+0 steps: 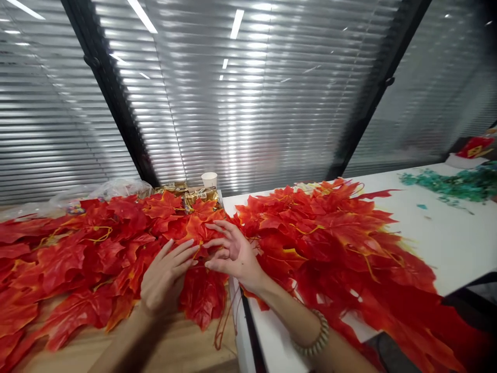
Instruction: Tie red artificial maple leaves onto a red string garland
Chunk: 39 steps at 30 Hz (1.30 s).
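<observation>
My left hand is over the red leaves at the centre, its fingers stretched out and slightly bent, with nothing seen in it. Facing it, my right hand has its fingers apart and curved, the thumb below them; it wears a beaded bracelet at the wrist. Between and just beyond the fingertips lie red artificial maple leaves with a thin yellow stem. A larger heap of leaves spreads to the left, and another pile covers the white table on the right. Red cord hangs near the table joint.
Behind the leaves stand a white paper cup and gold-wrapped packets. Clear plastic bags lie at the back left. Green foliage is on the white table at the right. Window blinds rise behind.
</observation>
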{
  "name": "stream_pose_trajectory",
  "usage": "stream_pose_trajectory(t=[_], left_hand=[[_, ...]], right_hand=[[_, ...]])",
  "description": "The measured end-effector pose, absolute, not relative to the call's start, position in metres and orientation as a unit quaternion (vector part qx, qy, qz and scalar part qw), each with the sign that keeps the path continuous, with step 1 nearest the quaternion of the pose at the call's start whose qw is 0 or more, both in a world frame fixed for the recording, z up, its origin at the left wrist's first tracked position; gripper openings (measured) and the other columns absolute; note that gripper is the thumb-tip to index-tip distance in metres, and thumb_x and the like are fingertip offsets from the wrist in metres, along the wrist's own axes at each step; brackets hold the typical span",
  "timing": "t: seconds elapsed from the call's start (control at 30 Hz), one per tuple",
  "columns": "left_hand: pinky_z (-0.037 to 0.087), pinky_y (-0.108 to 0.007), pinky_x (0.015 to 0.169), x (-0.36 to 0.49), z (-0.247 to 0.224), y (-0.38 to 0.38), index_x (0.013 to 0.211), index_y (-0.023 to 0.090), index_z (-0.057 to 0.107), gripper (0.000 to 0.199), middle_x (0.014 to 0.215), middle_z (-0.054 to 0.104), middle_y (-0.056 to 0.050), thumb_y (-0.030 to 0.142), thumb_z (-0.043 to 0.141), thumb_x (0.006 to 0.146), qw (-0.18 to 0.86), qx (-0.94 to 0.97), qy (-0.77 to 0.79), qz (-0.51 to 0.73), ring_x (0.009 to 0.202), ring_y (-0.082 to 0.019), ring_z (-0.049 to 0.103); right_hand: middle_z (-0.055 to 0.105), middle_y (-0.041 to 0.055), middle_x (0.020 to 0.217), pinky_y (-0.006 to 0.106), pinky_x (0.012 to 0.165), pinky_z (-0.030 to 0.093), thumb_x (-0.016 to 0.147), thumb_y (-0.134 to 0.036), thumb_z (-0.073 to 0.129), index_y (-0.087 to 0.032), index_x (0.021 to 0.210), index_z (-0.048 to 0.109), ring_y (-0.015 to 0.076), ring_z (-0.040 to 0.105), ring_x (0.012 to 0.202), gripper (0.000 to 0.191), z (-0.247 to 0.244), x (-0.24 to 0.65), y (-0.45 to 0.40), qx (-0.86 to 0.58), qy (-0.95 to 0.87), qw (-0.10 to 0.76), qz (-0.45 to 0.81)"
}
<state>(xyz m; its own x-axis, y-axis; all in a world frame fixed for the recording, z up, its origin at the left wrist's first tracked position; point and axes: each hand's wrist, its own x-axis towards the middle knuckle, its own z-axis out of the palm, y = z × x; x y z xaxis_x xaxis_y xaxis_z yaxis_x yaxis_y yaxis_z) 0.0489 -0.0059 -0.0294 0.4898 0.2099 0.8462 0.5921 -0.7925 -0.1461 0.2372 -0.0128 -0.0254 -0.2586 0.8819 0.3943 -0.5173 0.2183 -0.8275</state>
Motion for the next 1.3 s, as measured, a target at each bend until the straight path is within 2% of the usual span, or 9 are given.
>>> stream_pose_trajectory(t=[0.17,0.3,0.37,0.5,0.57,0.63,0.73,0.93,1.3], left_hand=[[0.052,-0.043,0.090,0.050,-0.030,-0.007,0.098,0.020,0.056,0.024,0.102,0.072,-0.009,0.003,0.044,0.085,0.154,-0.841,-0.224,-0.468,0.103,-0.019,0.064],[0.054,-0.037,0.088,0.057,-0.030,-0.011,0.099,0.019,0.059,0.026,0.096,0.074,-0.004,0.001,0.052,0.081,0.128,-0.775,-0.284,-0.549,0.095,-0.018,0.067],[0.057,-0.029,0.082,0.060,-0.032,-0.013,0.095,0.019,0.063,0.020,0.090,0.075,-0.001,0.006,0.054,0.082,0.132,-0.736,-0.341,-0.570,0.089,-0.016,0.069],[0.058,-0.021,0.075,0.059,-0.039,-0.014,0.088,0.022,0.066,0.010,0.086,0.076,0.003,0.019,0.057,0.084,0.114,-0.691,-0.428,-0.571,0.078,-0.014,0.071],[0.057,-0.021,0.075,0.058,-0.040,-0.015,0.090,0.022,0.066,0.011,0.087,0.075,0.003,0.021,0.059,0.083,0.103,-0.685,-0.438,-0.573,0.077,-0.014,0.071],[0.057,-0.021,0.075,0.057,-0.038,-0.016,0.092,0.022,0.067,0.012,0.088,0.075,0.003,0.020,0.058,0.083,0.102,-0.701,-0.424,-0.564,0.076,-0.014,0.071],[0.058,-0.023,0.074,0.055,-0.032,-0.016,0.093,0.022,0.069,0.016,0.086,0.076,0.001,0.018,0.056,0.084,0.128,-0.733,-0.395,-0.539,0.073,-0.014,0.072],[0.056,-0.022,0.076,0.043,-0.037,-0.006,0.091,0.019,0.071,0.019,0.083,0.076,-0.001,0.008,0.058,0.081,0.168,-0.750,-0.361,-0.528,0.072,-0.014,0.071],[0.055,-0.022,0.071,0.041,-0.040,-0.004,0.095,0.019,0.067,0.023,0.080,0.075,-0.002,0.005,0.059,0.079,0.201,-0.771,-0.331,-0.505,0.068,-0.014,0.070]], right_hand=[[0.045,0.0035,0.133,0.022,0.070,0.053,0.061,-0.016,0.080,-0.033,0.124,0.044,0.0155,0.058,0.099,0.075,-0.027,0.237,-0.015,-0.199,-0.597,0.567,0.532],[0.053,0.0035,0.124,0.025,0.072,0.053,0.072,-0.018,0.071,-0.032,0.124,0.047,0.0147,0.060,0.094,0.059,-0.025,0.240,-0.011,-0.221,-0.593,0.596,0.494],[0.057,0.0031,0.118,0.025,0.072,0.052,0.075,-0.018,0.068,-0.031,0.122,0.049,0.0138,0.061,0.090,0.053,-0.024,0.242,-0.008,-0.241,-0.587,0.618,0.464],[0.060,0.0045,0.111,0.025,0.071,0.051,0.070,-0.019,0.073,-0.027,0.122,0.052,0.0154,0.060,0.090,0.056,-0.024,0.244,-0.007,-0.274,-0.591,0.635,0.415],[0.062,0.0056,0.105,0.025,0.067,0.051,0.066,-0.022,0.076,-0.023,0.114,0.059,0.0155,0.060,0.082,0.051,-0.026,0.242,-0.008,-0.288,-0.601,0.621,0.412],[0.065,0.0049,0.091,0.025,0.064,0.049,0.066,-0.024,0.074,-0.018,0.095,0.066,0.0142,0.059,0.071,0.031,-0.031,0.239,-0.008,-0.295,-0.608,0.602,0.426],[0.063,0.0025,0.070,0.025,0.061,0.047,0.070,-0.025,0.064,-0.015,0.070,0.065,0.0133,0.056,0.062,0.010,-0.037,0.234,-0.005,-0.295,-0.582,0.596,0.468],[0.060,0.0013,0.062,0.022,0.057,0.044,0.074,-0.029,0.057,-0.014,0.070,0.062,0.0121,0.054,0.056,0.016,-0.040,0.234,0.002,-0.332,-0.545,0.601,0.481],[0.054,0.0002,0.059,0.022,0.052,0.033,0.076,-0.021,0.049,-0.015,0.058,0.052,0.0115,0.044,0.055,0.019,-0.046,0.229,-0.003,-0.413,-0.614,0.607,0.291]])
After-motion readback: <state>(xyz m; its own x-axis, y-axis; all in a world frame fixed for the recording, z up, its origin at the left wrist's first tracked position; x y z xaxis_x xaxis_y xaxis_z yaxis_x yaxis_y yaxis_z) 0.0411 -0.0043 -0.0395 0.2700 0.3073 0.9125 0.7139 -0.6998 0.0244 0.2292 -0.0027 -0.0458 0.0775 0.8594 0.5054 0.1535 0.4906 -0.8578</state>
